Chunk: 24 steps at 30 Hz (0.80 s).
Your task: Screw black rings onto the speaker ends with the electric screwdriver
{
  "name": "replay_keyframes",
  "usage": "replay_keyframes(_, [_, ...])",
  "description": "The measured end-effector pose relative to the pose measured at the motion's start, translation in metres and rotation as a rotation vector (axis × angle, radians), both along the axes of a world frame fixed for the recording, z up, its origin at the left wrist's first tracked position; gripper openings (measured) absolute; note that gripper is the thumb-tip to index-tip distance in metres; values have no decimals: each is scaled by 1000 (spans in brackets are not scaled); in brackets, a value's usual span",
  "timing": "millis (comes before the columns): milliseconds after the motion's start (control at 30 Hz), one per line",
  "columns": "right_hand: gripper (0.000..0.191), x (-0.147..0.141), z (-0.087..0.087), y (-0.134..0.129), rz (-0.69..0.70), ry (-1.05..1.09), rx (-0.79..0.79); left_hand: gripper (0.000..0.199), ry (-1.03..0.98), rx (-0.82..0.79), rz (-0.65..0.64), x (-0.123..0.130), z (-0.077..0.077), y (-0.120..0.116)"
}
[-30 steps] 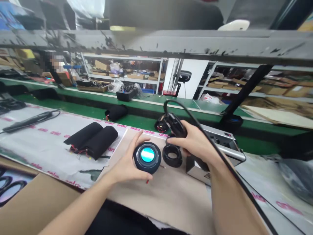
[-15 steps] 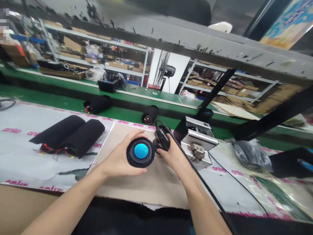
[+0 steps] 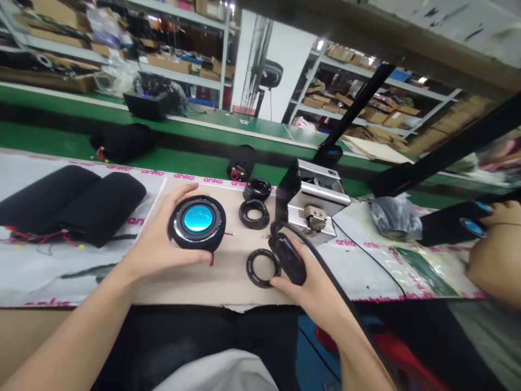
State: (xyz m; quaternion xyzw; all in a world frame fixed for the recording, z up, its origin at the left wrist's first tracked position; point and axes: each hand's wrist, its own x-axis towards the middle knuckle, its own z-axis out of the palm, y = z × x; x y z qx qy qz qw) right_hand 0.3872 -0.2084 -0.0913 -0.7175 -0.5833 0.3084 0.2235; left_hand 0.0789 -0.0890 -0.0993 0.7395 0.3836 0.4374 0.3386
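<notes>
My left hand [image 3: 157,239] is wrapped round a black cylindrical speaker [image 3: 198,221], whose round blue face points up toward me. A short wire with a red plug hangs under it. My right hand [image 3: 311,277] grips a black corded tool [image 3: 288,256]. Its fingertips are beside a flat black ring [image 3: 263,268] that lies on the beige board [image 3: 183,288]. Further back on the board are a second black ring [image 3: 254,214] and a thicker black ring-shaped part [image 3: 257,189]. To their right stands a silver metal machine [image 3: 315,201].
Two black cloth-covered cylinders [image 3: 73,203] with red wires lie at left. More black cylinders [image 3: 242,162] rest on the green surface behind. At right are a plastic-wrapped item [image 3: 394,216] and another person's hand [image 3: 502,214] at a black speaker [image 3: 451,224].
The view has tilted down and shifted. My hands have moved apart, the right one nearer the board's front edge with the tool. The rings and the other person's hand now show.
</notes>
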Motion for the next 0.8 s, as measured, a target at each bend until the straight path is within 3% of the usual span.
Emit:
replay_keyframes(67, [73,-16,-10,-3,-67,-14,-23,115,14,-15,40,-2,-3,0])
replay_keyframes(167, [60,-30,-22,-6,-38,-45,-49,110,16,-15,84,-3,-3,-3])
replay_keyframes(233, [59,-24,-24,-9,47,-28,-45,109,12,-32,78,-2,-3,-6])
replay_keyframes(333, [75,-5,-16,-13,116,-1,-39,108,4,-45,59,-1,-3,-10])
replay_keyframes(500, [74,-4,-11,-16,-78,-10,-28,108,18,-21,89,3,-3,-14])
replay_keyframes(633, [55,-26,-21,-17,-80,-12,-44,102,54,18,139,8,-2,-15])
replay_keyframes(800, [77,-15,-22,-20,-26,37,-52,103,76,34,176,17,0,-22])
